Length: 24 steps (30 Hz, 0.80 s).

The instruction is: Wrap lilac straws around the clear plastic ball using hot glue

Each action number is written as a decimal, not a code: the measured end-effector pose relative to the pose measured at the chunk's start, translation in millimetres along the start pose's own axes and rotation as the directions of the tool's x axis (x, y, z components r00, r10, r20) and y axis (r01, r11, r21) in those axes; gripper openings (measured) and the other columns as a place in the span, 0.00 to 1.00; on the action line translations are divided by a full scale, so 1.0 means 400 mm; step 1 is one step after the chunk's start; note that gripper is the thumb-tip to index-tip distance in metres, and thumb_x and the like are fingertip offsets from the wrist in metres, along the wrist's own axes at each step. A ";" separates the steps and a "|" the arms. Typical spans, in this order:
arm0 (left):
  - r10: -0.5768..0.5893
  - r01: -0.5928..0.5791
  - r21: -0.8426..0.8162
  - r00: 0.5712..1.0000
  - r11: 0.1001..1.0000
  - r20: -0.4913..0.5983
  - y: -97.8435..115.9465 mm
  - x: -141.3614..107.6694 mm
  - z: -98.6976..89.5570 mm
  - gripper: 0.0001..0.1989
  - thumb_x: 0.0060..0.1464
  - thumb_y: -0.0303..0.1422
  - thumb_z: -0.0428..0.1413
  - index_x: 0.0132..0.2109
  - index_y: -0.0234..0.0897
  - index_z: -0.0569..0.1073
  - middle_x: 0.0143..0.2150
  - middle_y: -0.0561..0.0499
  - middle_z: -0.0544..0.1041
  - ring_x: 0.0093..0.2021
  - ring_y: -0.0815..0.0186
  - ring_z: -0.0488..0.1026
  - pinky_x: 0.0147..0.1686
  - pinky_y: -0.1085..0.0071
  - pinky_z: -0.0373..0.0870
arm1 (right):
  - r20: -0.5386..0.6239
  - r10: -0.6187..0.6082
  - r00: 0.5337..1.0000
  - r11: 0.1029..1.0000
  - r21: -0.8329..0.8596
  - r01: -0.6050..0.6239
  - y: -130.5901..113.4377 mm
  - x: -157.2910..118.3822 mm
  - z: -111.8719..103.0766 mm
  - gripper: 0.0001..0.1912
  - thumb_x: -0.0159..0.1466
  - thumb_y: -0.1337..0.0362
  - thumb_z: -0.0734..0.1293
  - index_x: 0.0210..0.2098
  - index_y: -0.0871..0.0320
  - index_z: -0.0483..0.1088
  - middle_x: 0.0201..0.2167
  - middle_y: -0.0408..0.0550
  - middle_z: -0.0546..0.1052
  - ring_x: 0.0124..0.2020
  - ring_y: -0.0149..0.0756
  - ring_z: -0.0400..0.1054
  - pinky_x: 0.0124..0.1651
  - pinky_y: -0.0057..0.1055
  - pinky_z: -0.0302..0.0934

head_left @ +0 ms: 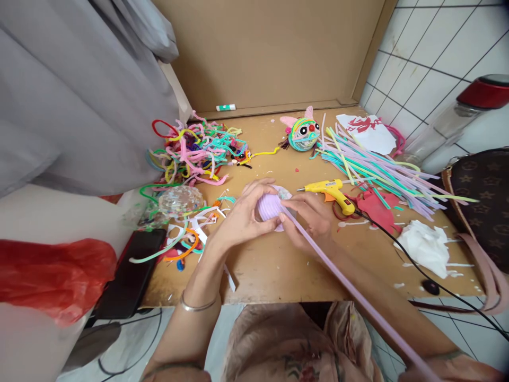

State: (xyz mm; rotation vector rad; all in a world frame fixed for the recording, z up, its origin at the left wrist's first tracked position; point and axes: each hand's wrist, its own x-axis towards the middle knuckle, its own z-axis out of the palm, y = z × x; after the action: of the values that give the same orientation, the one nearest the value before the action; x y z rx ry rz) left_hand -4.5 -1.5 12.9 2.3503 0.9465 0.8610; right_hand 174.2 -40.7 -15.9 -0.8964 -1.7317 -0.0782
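Observation:
My left hand (251,211) is closed around a rounded ball (269,207) wrapped in rows of lilac pipe cleaner. From the ball's right side a long lilac pipe cleaner (338,275) runs down across my right forearm toward the bottom right. My right hand (308,220) pinches that pipe cleaner between thumb and fingers, close against the ball. Part of the ball's far side is hidden by my fingers. Just beyond my right hand lies a yellow hot glue gun (330,192), its nozzle pointing left.
A tangled heap of coloured pipe cleaners (199,148) lies at the back left, a clear plastic ball (181,200) before it. A finished animal head (303,132) stands at the back. Straight pipe cleaners (377,164), crumpled tissue (424,246) and the black cord (392,236) lie right.

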 end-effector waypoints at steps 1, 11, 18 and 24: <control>0.000 0.000 0.019 1.000 1.000 -0.009 -0.001 0.000 -0.001 0.22 0.48 0.36 0.61 0.50 0.39 0.66 0.61 0.41 0.67 0.63 0.51 0.63 0.62 0.52 0.59 | 0.001 -0.007 1.000 1.000 0.006 0.007 -0.004 0.003 -0.004 0.09 0.59 0.67 0.67 0.41 0.57 0.72 0.32 0.50 0.74 0.34 0.38 0.69 0.37 0.38 0.65; -0.010 0.009 -0.044 1.000 0.999 -0.009 -0.014 0.002 -0.010 0.23 0.47 0.34 0.62 0.51 0.39 0.67 0.58 0.43 0.68 0.61 0.55 0.65 0.61 0.56 0.61 | 0.064 0.208 0.976 0.967 0.140 -0.215 -0.011 0.013 -0.013 0.05 0.59 0.71 0.64 0.32 0.55 0.68 0.26 0.41 0.71 0.27 0.30 0.65 0.32 0.31 0.61; -0.031 0.032 -0.069 0.999 0.997 0.007 -0.009 0.001 -0.014 0.23 0.47 0.34 0.62 0.51 0.39 0.67 0.58 0.43 0.69 0.60 0.55 0.66 0.61 0.55 0.61 | 0.109 0.296 0.949 0.925 0.216 -0.314 -0.011 0.017 -0.022 0.07 0.58 0.70 0.65 0.26 0.56 0.64 0.23 0.39 0.66 0.26 0.29 0.61 0.31 0.29 0.56; -0.035 0.036 -0.084 0.999 0.996 0.010 -0.005 0.003 -0.016 0.22 0.48 0.34 0.60 0.51 0.39 0.67 0.58 0.43 0.69 0.60 0.55 0.67 0.61 0.56 0.62 | 0.165 0.282 0.945 0.912 0.260 -0.318 -0.012 0.025 -0.024 0.07 0.59 0.72 0.64 0.26 0.56 0.66 0.24 0.40 0.68 0.28 0.30 0.62 0.33 0.30 0.56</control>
State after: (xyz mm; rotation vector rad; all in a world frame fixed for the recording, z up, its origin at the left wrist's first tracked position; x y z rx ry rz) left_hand -9.2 1.7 16.8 2.2573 0.9276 0.8593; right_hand 178.2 -43.4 -2.3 -0.9566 -1.6446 0.4295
